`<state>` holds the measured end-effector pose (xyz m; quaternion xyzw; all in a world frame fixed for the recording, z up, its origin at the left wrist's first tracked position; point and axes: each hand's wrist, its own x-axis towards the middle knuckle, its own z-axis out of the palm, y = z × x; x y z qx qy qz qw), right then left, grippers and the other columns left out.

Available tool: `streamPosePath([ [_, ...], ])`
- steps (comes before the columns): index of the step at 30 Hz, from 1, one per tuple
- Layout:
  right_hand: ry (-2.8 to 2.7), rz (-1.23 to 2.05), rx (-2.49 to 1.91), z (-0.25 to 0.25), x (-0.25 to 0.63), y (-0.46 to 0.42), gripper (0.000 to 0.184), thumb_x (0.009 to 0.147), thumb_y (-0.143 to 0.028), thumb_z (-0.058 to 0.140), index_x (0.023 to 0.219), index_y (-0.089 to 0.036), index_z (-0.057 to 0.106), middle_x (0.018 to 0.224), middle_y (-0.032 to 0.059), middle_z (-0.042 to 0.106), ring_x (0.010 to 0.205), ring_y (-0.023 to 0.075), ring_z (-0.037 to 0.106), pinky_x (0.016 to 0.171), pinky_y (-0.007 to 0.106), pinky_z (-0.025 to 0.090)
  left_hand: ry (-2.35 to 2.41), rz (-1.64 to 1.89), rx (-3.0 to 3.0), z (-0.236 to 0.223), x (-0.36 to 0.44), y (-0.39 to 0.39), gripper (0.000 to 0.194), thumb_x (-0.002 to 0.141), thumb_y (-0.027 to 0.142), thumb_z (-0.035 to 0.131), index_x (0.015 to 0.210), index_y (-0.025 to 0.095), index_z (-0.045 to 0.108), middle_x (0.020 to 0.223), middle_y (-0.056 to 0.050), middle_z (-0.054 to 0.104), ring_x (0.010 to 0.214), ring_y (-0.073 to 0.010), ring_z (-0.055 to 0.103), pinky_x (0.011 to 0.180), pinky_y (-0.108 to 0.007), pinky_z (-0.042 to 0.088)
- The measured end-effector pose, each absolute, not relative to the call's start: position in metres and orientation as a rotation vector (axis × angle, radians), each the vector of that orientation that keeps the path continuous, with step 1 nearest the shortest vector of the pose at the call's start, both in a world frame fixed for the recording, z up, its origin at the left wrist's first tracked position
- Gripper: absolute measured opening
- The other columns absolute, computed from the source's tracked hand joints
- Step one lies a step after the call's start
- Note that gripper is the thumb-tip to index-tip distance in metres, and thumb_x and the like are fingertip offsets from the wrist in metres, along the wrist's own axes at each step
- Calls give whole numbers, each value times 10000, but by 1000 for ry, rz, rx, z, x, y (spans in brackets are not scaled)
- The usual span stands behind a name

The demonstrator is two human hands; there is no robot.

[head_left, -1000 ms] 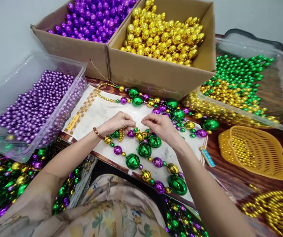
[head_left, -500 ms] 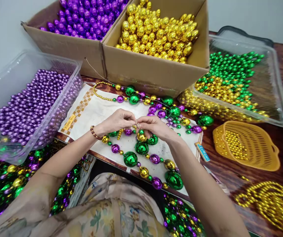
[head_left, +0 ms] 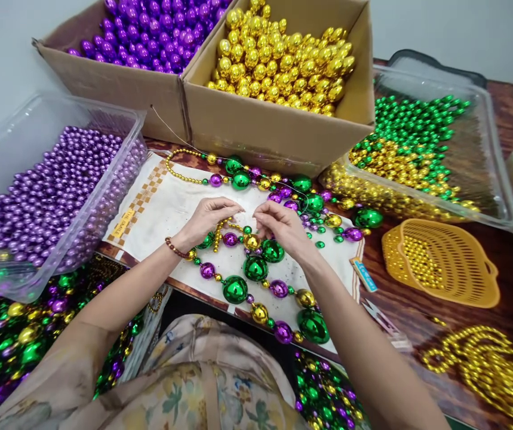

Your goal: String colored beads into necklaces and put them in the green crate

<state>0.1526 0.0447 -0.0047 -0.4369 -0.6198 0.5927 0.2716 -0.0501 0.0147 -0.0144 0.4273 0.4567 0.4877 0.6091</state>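
A strand of green, purple and gold beads (head_left: 256, 269) lies looped on a white cloth (head_left: 166, 203). Over its middle, my left hand (head_left: 206, 220) pinches its fingertips together on a thin thread, with a short run of small gold beads (head_left: 218, 234) hanging under it. A few centimetres to the right, my right hand (head_left: 283, 227) is also pinched, fingertips towards the left hand, on the same thread. A beaded bracelet (head_left: 175, 248) circles my left wrist. The thread between the hands is barely visible.
Two cardboard boxes stand behind the cloth, with purple balls (head_left: 149, 36) and gold balls (head_left: 283, 60). A clear tub of small purple beads (head_left: 45, 185) is left, a clear tray of green and gold beads (head_left: 417, 149) right. A yellow basket (head_left: 439, 263) and gold strands (head_left: 484, 364) lie right.
My hands met fingertip to fingertip half a second ago and have drawn slightly apart again. The view has shifted a little to the right and down.
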Motion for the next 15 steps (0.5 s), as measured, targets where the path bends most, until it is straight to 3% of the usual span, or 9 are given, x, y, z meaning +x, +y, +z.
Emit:
streamPosePath([
  [3, -1887, 1349, -1224, -3, 161, 36, 165, 867, -353, 557, 775, -216, 573, 594, -32, 517, 550, 132, 481, 553, 261, 342, 920, 1280, 774, -14, -49, 15, 138, 819, 288, 770, 765, 174, 715, 883, -27, 734, 872, -138, 691, 836, -274, 521],
  [6, -2172, 1082, -1305, -1, 171, 29, 177, 905, -313, 509, 789, -209, 594, 632, -8, 555, 608, 150, 493, 599, 278, 311, 805, 1352, 605, -13, -44, 14, 169, 860, 254, 749, 748, 172, 652, 863, -14, 739, 932, -154, 713, 964, -322, 502],
  [12, -2413, 1069, -1245, 27, 193, 21, 230, 967, -334, 532, 840, -210, 679, 575, -12, 549, 527, 138, 473, 576, 284, 325, 702, 1326, 449, -4, -33, 14, 182, 946, 202, 653, 769, 167, 632, 665, 15, 679, 737, -127, 717, 910, -289, 531],
  [15, -2154, 1183, -963, 48, 198, 19, 273, 948, -405, 627, 775, -209, 706, 760, 35, 676, 717, 166, 621, 681, 299, 466, 680, 1311, 408, 6, -27, 11, 178, 959, 165, 626, 783, 159, 653, 585, 36, 609, 695, -108, 695, 865, -248, 533],
])
